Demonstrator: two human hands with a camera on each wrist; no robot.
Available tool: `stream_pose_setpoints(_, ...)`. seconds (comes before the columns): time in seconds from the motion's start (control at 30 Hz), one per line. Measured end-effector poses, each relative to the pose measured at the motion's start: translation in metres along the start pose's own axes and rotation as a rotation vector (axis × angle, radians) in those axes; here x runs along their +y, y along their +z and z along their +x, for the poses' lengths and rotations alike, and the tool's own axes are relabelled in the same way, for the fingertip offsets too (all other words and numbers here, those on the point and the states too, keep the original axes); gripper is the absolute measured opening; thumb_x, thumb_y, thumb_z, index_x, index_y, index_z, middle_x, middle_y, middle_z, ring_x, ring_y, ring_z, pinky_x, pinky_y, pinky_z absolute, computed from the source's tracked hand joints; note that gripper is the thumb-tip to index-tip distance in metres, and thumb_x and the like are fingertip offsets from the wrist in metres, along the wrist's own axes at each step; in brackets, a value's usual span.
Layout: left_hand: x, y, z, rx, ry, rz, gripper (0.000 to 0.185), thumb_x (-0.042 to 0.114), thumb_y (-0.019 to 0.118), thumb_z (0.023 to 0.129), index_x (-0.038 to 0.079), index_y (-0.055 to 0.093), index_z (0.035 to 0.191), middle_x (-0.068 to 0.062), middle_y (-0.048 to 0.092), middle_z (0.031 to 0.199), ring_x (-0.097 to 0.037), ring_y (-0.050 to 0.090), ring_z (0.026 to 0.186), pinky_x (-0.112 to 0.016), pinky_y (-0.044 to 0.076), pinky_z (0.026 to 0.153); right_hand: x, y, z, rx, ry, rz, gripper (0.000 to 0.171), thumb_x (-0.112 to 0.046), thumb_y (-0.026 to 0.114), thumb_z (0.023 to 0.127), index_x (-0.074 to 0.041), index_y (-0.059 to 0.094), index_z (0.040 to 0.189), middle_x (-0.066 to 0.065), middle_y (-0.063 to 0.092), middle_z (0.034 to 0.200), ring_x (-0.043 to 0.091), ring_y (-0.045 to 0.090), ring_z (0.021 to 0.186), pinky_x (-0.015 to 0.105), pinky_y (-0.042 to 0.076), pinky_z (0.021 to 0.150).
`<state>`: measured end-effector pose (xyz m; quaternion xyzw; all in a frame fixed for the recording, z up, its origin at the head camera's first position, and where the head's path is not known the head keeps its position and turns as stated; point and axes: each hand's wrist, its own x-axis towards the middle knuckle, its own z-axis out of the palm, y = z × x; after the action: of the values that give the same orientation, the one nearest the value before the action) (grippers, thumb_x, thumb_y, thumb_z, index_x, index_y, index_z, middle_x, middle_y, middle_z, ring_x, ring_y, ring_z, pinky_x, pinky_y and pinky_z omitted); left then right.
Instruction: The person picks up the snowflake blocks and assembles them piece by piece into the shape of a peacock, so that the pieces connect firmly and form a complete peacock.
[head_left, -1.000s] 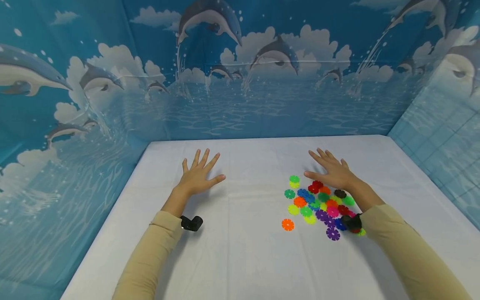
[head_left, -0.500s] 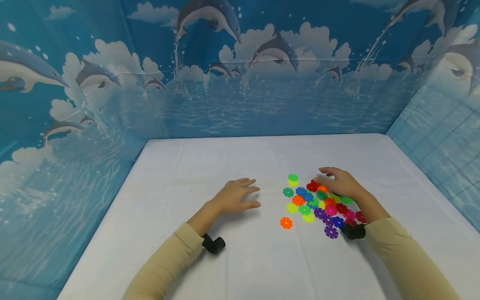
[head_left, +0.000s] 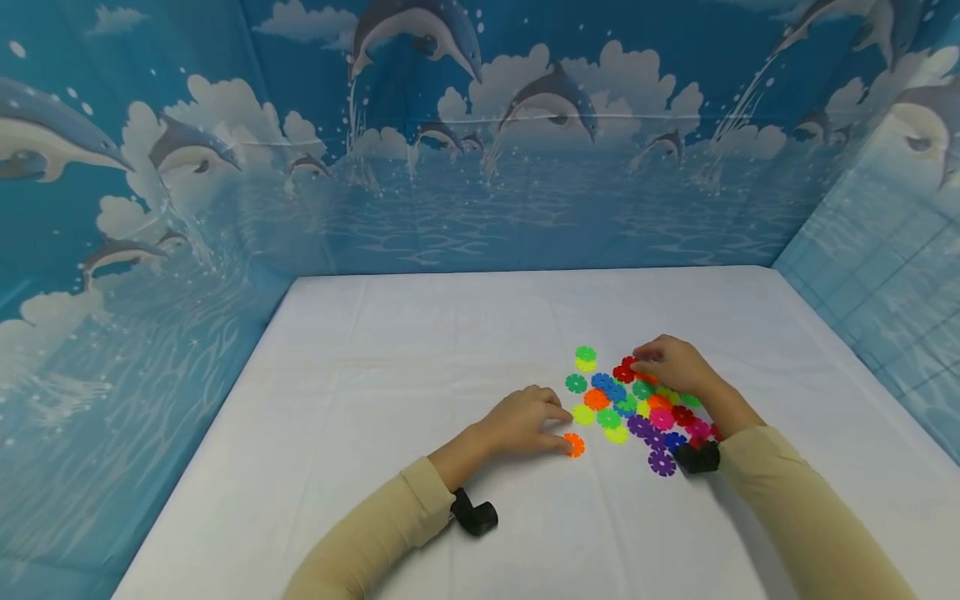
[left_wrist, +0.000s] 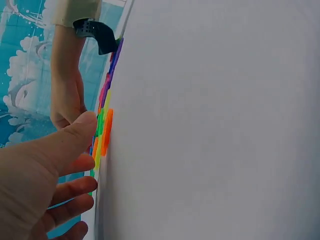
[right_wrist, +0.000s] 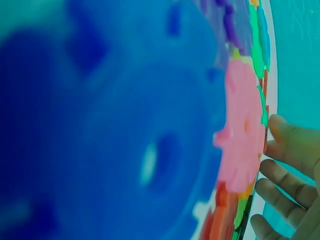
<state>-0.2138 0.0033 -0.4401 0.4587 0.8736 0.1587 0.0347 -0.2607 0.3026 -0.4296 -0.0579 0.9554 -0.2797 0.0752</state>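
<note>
Many-coloured flower-shaped plastic discs lie flat in a loose cluster on the white table. My left hand (head_left: 525,421) reaches in from the left, its thumb overlapping the edge of a lone orange disc (head_left: 577,447) and its other fingertips beside a yellow disc (head_left: 582,415). In the left wrist view, the left thumb and fingers (left_wrist: 75,192) are spread apart with nothing between them. My right hand (head_left: 675,365) is bent over the far side of the cluster, fingertips right at a red disc (head_left: 623,372). The right wrist view shows its fingers (right_wrist: 287,182) loosely spread by the discs' edges.
A blue disc (right_wrist: 150,135) looms blurred and close in the right wrist view, a pink disc (right_wrist: 242,125) behind it. Black wrist cameras (head_left: 476,513) sit under both sleeves. Dolphin-printed curtains (head_left: 480,192) border the white table (head_left: 360,350) at the back and sides.
Both hands were spread wide over the table. The left has swept right and nearer, down to the orange disc. The right has lowered to the red disc, its fingers drawn together.
</note>
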Motion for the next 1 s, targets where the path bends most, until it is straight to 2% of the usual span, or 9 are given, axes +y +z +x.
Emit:
stream_pose_setpoints(0.13, 0.006, 0.007, 0.005, 0.015, -0.005, -0.022, 0.035, 0.04, 0.076, 0.084, 0.017, 0.075, 0.111, 0.004, 0.064, 0.106, -0.01, 0.054, 0.096, -0.013, 0.04, 0.078, 0.0, 0.002, 0.002, 0.013, -0.004, -0.006, 0.041, -0.019, 0.07, 0.091, 0.007, 0.061, 0.122, 0.026, 0.057, 0.115, 0.044, 0.051, 0.11, 0.056, 0.047, 0.091)
stream_pose_setpoints(0.33, 0.013, 0.008, 0.009, -0.007, -0.1, -0.108, 0.025, 0.031, 0.079, 0.083, 0.014, 0.073, 0.1, 0.006, 0.06, 0.095, -0.008, 0.051, 0.087, -0.014, 0.041, 0.075, -0.005, 0.002, 0.0, 0.029, 0.009, 0.017, 0.035, -0.015, 0.071, 0.089, 0.005, 0.059, 0.115, 0.022, 0.059, 0.107, 0.04, 0.054, 0.103, 0.052, 0.05, 0.088)
stream_pose_setpoints(0.47, 0.012, 0.01, 0.009, -0.015, -0.141, -0.226, 0.025, 0.026, 0.08, 0.082, 0.014, 0.064, 0.096, 0.009, 0.055, 0.082, -0.006, 0.049, 0.074, -0.014, 0.04, 0.068, -0.007, 0.002, -0.003, 0.041, 0.008, 0.039, 0.029, -0.013, 0.07, 0.09, 0.003, 0.058, 0.112, 0.017, 0.06, 0.1, 0.035, 0.055, 0.097, 0.046, 0.054, 0.084)
stream_pose_setpoints(0.6, 0.007, 0.013, 0.005, 0.0, -0.156, -0.347, 0.022, 0.021, 0.076, 0.086, 0.014, 0.058, 0.097, 0.01, 0.056, 0.077, -0.004, 0.05, 0.068, -0.015, 0.041, 0.065, -0.011, 0.002, -0.009, 0.058, 0.003, 0.066, 0.025, -0.012, 0.068, 0.091, 0.002, 0.058, 0.108, 0.015, 0.06, 0.097, 0.032, 0.055, 0.092, 0.041, 0.055, 0.079)
stream_pose_setpoints(0.73, -0.002, 0.01, -0.003, 0.084, -0.196, -0.432, 0.016, 0.017, 0.072, 0.09, 0.015, 0.057, 0.096, 0.009, 0.057, 0.082, -0.004, 0.051, 0.069, -0.016, 0.043, 0.068, -0.022, 0.004, -0.016, 0.068, -0.032, 0.114, 0.023, -0.014, 0.067, 0.092, 0.001, 0.058, 0.107, 0.014, 0.061, 0.095, 0.03, 0.057, 0.09, 0.037, 0.056, 0.075)
stream_pose_setpoints(1.0, -0.022, 0.001, -0.018, 0.303, -0.396, -0.734, 0.015, 0.009, 0.071, 0.089, 0.01, 0.059, 0.098, 0.004, 0.06, 0.088, -0.008, 0.056, 0.074, -0.022, 0.047, 0.066, -0.052, 0.02, -0.026, 0.064, -0.176, 0.209, 0.015, -0.013, 0.066, 0.094, -0.001, 0.06, 0.103, 0.008, 0.062, 0.089, 0.026, 0.059, 0.082, 0.026, 0.052, 0.069)
